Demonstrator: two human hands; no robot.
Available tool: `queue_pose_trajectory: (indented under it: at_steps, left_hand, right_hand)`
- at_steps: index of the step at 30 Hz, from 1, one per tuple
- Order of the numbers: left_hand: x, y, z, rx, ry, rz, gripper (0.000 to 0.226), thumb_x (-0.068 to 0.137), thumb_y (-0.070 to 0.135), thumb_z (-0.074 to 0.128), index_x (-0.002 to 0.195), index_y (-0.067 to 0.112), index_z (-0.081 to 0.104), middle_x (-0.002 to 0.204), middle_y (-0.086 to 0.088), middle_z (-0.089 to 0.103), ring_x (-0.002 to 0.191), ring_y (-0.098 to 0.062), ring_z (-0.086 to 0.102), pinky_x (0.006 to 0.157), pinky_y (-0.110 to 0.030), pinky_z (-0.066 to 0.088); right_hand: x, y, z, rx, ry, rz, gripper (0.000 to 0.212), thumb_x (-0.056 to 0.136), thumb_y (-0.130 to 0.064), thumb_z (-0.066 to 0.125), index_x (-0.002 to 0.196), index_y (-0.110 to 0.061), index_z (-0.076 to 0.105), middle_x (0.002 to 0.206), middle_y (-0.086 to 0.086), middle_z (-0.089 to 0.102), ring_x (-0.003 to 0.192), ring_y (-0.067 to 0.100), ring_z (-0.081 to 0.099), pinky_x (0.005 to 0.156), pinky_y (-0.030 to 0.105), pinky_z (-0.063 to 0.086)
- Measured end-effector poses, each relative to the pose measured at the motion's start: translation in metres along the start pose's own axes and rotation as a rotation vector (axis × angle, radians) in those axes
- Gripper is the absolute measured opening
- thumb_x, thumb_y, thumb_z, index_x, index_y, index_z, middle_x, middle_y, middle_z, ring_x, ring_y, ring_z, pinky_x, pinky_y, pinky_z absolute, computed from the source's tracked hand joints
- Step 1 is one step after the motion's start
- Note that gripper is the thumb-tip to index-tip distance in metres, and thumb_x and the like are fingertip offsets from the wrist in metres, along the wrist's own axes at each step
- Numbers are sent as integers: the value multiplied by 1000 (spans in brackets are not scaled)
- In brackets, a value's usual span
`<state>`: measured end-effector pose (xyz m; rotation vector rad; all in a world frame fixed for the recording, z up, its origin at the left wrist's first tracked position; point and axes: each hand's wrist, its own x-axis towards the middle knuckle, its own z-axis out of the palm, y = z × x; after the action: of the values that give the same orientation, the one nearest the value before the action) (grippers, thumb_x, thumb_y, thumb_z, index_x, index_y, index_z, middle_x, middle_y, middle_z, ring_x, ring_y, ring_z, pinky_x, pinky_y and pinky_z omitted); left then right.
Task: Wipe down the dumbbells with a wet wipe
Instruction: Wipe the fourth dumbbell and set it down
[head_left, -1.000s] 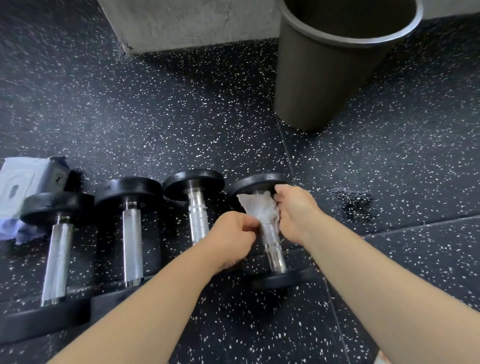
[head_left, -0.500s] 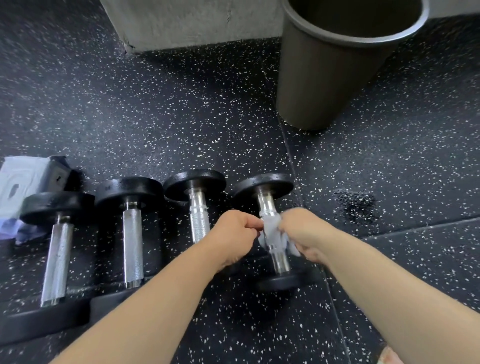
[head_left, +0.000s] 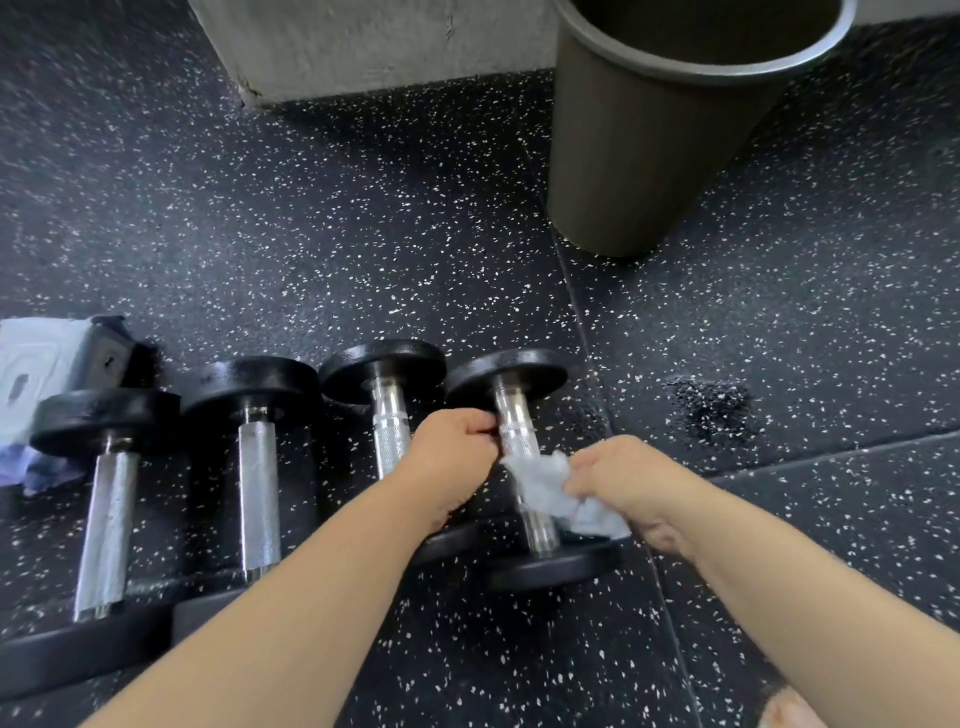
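- Four dumbbells (head_left: 258, 467) are laid in a row on the speckled floor (head_left: 363, 234), nearer the wearer than the dark bin (head_left: 649, 156) and off to its left. The rightmost dumbbell (head_left: 506, 374) is the one closest to the bin.
- The wet wipe (head_left: 550, 486) is bunched up and grasped in the right hand (head_left: 618, 473). It is pressed on the part of that dumbbell's handle (head_left: 511, 431) farther from the bin.
- A second ago the wipe was wrapped round the bin end of the handle. It has since been drawn along the bar, and bright metal is now bared there.
- One pass along this handle is judged almost complete. Its plates may still need wiping, and whether the other three have been cleaned cannot be told.
- The left hand (head_left: 452, 447) is clenched against the bin end of the handle, apparently gripping it to steady the weight.
- A pale packet (head_left: 31, 374) lies at the end of the row farthest from the bin. Faint print is seen on it, but nothing can be read, and no brand is made out on plates or bin.
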<state>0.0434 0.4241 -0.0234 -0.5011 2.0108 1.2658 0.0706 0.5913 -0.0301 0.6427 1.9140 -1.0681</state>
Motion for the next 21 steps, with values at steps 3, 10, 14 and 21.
queue_pose_trajectory:
  at_steps: [3,10,14,21]
  left_hand:
    - [6,7,15,-191,-9,-79,17,88,10,60,103,9,66,92,-9,65,84,-20,58,76,-33,47]
    - [20,7,51,-363,43,-141,22,90,14,61,109,6,55,98,-13,65,94,-29,66,91,-49,53]
    - [9,14,61,-236,86,-26,12,93,21,59,97,11,54,94,-11,62,84,-26,60,77,-40,52]
    - [6,46,57,-109,129,258,17,96,17,55,107,4,55,77,0,55,65,-11,50,54,-23,39]
  right_hand:
    - [3,-3,-21,269,132,25,12,86,-7,59,92,-12,69,93,16,71,59,21,67,66,38,61]
    - [4,-9,-21,577,146,52,12,88,-15,60,99,-11,65,106,19,71,107,45,64,83,56,56]
    - [-11,-32,-33,1103,-19,-56,24,93,5,42,115,9,53,114,20,60,101,32,61,90,45,55]
    - [-43,-55,-60,1675,-281,-192,47,95,-22,48,135,2,44,78,5,53,90,15,54,110,32,36]
